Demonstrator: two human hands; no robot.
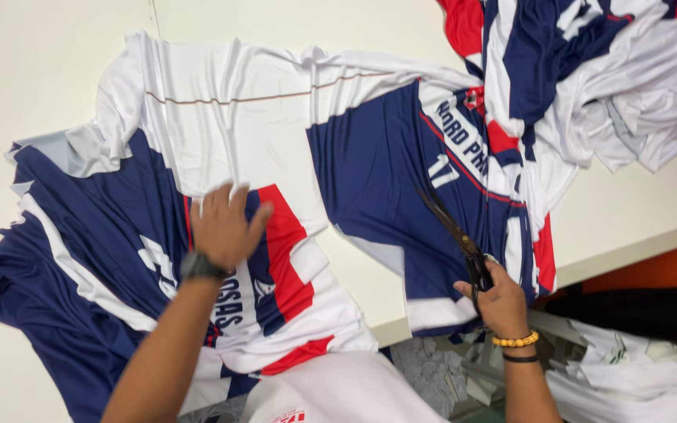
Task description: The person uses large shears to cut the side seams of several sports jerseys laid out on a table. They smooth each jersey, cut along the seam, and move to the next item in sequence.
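R hand (503, 301) fingers closed thru the handles of black scissors (454, 229), blades parted on the navy/white/red printed fabric sheet (370, 157) over the white table (636, 211) edge, L hand (225, 227) spread flat pinning it—mid-cut, I'd judge; next snip needs cloth taut.

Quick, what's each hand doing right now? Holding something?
Left hand: open, lying flat on the printed fabric, holding nothing.
Right hand: closed around the handles of the black scissors, whose blades lie over the fabric.
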